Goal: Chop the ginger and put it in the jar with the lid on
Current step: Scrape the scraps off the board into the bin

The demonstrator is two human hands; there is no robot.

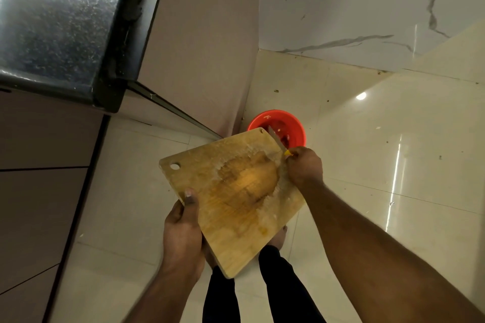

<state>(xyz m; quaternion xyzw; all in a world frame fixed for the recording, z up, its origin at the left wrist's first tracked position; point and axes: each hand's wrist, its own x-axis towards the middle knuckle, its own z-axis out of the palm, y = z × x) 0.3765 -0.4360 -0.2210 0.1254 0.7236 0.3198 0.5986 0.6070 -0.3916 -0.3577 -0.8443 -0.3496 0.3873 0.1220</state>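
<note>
Tan board [236, 191], darker amber stain at centre; red bin [286, 126]; my knife's yellow handle [288, 152]; cream floor tiles [393, 152]; speckled black tabletop [52, 21].

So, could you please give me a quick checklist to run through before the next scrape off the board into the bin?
1. Left hand grips the cutting board: ok.
2. Right hand holds the knife: ok.
3. Board's far corner over the red bin: ok.
4. Blade tip over the bin: ok.
5. Board scraped clean: not ok, wet residue remains.
6. Jar and lid within reach: cannot tell, not in view.
</note>
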